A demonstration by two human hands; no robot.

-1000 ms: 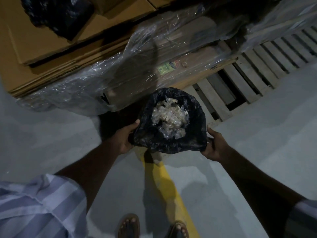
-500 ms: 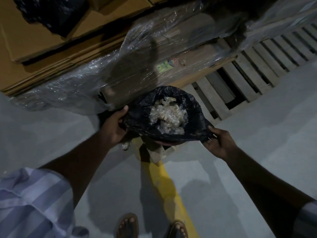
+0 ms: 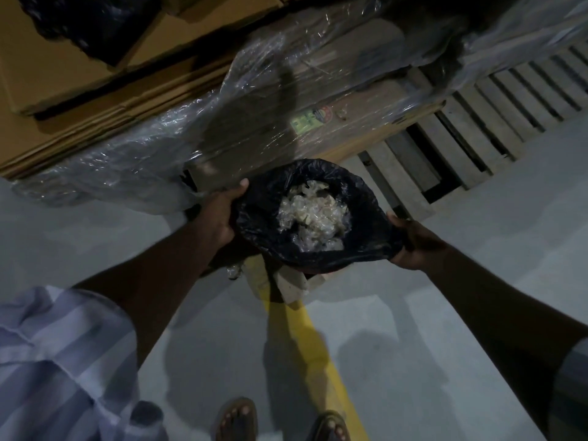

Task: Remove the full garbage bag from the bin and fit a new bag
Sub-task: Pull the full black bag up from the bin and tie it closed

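Note:
A black garbage bag (image 3: 362, 246) hangs open-mouthed in front of me, with crumpled clear plastic waste (image 3: 313, 214) showing inside. My left hand (image 3: 219, 214) grips the bag's left rim. My right hand (image 3: 413, 243) grips its right rim. Under the bag, a pale box-like bin (image 3: 291, 283) shows only its near corner on the floor; the bag hides the rest of it.
Flat cardboard sheets (image 3: 63, 90) and a load wrapped in clear film (image 3: 254, 100) stand just beyond the bag, on a wooden pallet (image 3: 461, 138). Another black bag (image 3: 92, 23) lies on the cardboard. A yellow line (image 3: 315, 351) runs along the grey floor between my sandalled feet (image 3: 237, 420).
Both hands have lifted the bag by its rim and moved apart, so the pale bin's corner now shows beneath it. The view has shifted slightly.

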